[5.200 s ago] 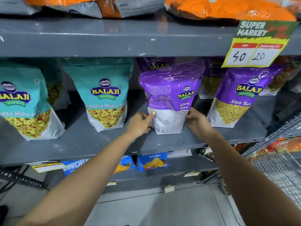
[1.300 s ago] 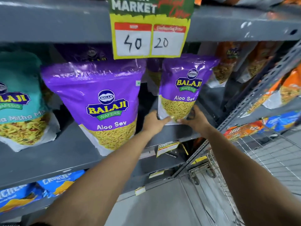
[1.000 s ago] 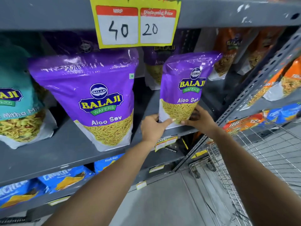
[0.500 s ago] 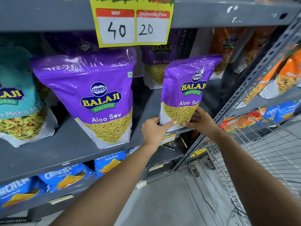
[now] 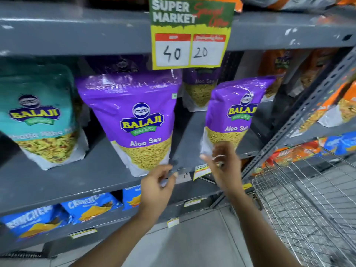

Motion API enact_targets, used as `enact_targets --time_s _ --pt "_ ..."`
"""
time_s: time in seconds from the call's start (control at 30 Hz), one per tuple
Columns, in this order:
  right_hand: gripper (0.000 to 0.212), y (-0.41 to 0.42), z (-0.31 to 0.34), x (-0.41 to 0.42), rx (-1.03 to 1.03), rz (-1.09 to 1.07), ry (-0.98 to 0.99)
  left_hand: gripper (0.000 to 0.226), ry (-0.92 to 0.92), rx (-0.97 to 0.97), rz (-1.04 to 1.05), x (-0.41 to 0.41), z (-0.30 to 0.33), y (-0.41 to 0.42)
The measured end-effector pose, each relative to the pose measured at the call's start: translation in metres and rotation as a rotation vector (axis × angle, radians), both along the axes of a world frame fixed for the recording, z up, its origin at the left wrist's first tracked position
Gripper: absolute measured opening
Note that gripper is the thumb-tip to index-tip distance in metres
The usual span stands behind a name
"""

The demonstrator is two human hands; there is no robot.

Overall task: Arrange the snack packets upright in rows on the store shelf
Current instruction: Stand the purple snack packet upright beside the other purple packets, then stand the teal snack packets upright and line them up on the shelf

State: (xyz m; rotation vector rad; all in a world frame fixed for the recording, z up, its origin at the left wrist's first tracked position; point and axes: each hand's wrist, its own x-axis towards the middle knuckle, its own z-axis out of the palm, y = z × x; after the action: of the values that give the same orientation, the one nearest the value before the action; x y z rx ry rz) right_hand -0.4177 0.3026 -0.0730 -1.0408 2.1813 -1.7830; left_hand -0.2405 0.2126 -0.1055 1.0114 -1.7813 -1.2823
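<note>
Left hand (image 5: 157, 186) below the front lip of the grey shelf (image 5: 57, 182), fingers loosely curled, thumb and forefinger near each other, nothing clearly held; a pale blur at the fingertips, too smeared to name. Right hand (image 5: 224, 162) raised in front of the lower corner of the right purple Aloo Sev packet (image 5: 238, 114), fingers spread and motion-blurred; cannot tell whether touching the packet or just clear of it, no grasp visible.

Right purple Aloo Sev packet upright on the grey shelf, leaning a little to the right, front face outward, directly above and behind the right hand. Large purple Aloo Sev packet (image 5: 134, 120) to its left, upright at the shelf's front edge, bottom corner just above the left hand, apart from it. Bare shelf surface showing between the two purple packets. More purple packets (image 5: 200, 89) further back in the same row, partly hidden by the price sign (image 5: 190, 33) hanging from the upper shelf edge, marked 40 and 20.

Teal Khatta Mitha packet (image 5: 38, 116) upright at far left, well apart from both hands. Orange packets (image 5: 289, 72) at the back right and on the neighbouring rack. Blue snack packets (image 5: 90, 207) lying on the shelf below, under the left forearm. Wire trolley basket (image 5: 308, 199) at lower right, beside the right forearm.
</note>
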Motion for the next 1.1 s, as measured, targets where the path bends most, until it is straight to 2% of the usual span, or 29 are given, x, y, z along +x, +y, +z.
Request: enact_targets --time_s 0.07,0.17,0.23,0.27,0.3,0.33,0.43,0.63,0.73,0.83,0.9,1.0,1.1 --pt "0.057 -0.025 -0.006 0.021 0.078 0.189 -0.114 0.02 -0.016 -0.054 0.095 0.032 0.0 -0.016" --pt "0.095 -0.058 -0.015 0.031 0.22 0.383 -0.245 0.037 -0.035 -0.133 0.246 0.069 0.003 -0.044" --pt "0.114 -0.075 -0.019 0.033 0.296 0.449 -0.317 0.061 -0.123 -0.101 0.273 0.08 0.006 -0.063" --pt "0.116 -0.081 -0.021 0.033 0.323 0.48 -0.32 0.077 -0.152 -0.054 0.229 0.083 0.009 -0.07" --pt "0.111 -0.086 -0.022 0.033 0.341 0.51 -0.306 0.086 -0.148 -0.003 0.15 0.083 0.009 -0.077" --pt "0.101 -0.089 -0.023 0.032 0.355 0.533 -0.283 0.084 -0.125 0.038 0.057 0.082 0.009 -0.082" --pt "0.077 -0.091 -0.024 0.028 0.365 0.516 -0.209 0.055 -0.161 0.033 -0.039 0.074 0.004 -0.086" --pt "0.074 -0.08 -0.023 0.028 0.337 0.46 -0.18 0.05 -0.122 0.038 -0.039 0.063 0.007 -0.086" --pt "0.085 -0.069 -0.013 0.047 0.172 0.325 -0.26 0.055 -0.083 0.044 -0.067 0.073 0.01 -0.086" --pt "0.063 -0.057 0.007 0.084 -0.113 0.068 -0.282 0.055 -0.055 0.034 -0.001 0.103 0.007 -0.094" --pt "0.048 -0.055 0.017 0.115 -0.218 0.022 -0.244 0.044 -0.031 0.02 0.092 0.134 0.004 -0.106" --pt "0.035 -0.073 0.022 0.164 -0.191 0.046 -0.161 0.034 0.041 0.007 0.259 0.185 0.007 -0.128" --pt "0.031 -0.11 0.02 0.212 -0.184 0.056 -0.147 0.042 0.064 -0.008 0.42 0.227 0.015 -0.153"
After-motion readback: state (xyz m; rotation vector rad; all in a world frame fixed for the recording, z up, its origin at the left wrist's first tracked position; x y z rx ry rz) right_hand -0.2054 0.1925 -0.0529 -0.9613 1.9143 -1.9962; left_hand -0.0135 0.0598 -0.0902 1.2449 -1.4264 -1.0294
